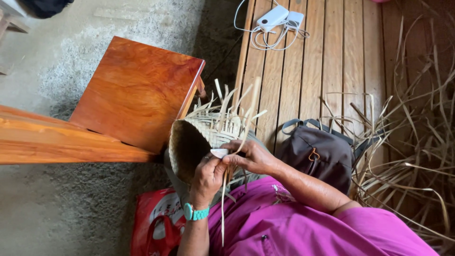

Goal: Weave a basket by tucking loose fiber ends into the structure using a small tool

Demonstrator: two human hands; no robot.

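A: Hands?
B: Left hand pinching a small white tool; right hand closed on a leaf strip, taut for weaving.
A: Basket?
B: Half-woven basket on lap, mouth facing up, beside wooden bench corner.

Both hands meet close in front of the body, fingertips touching or nearly so. The left hand rises from below with its forearm almost vertical, back of the hand toward the camera, fingers curled and pinched at the top; a turquoise watch circles its wrist. The right hand comes in from the right, its bare forearm slanting up and leftward out of a magenta sleeve, wrist nearly straight, knuckles up, fingers bent and closed toward the left hand's fingertips. A thin pale strip passes between the pinched fingers of both hands and hangs down.
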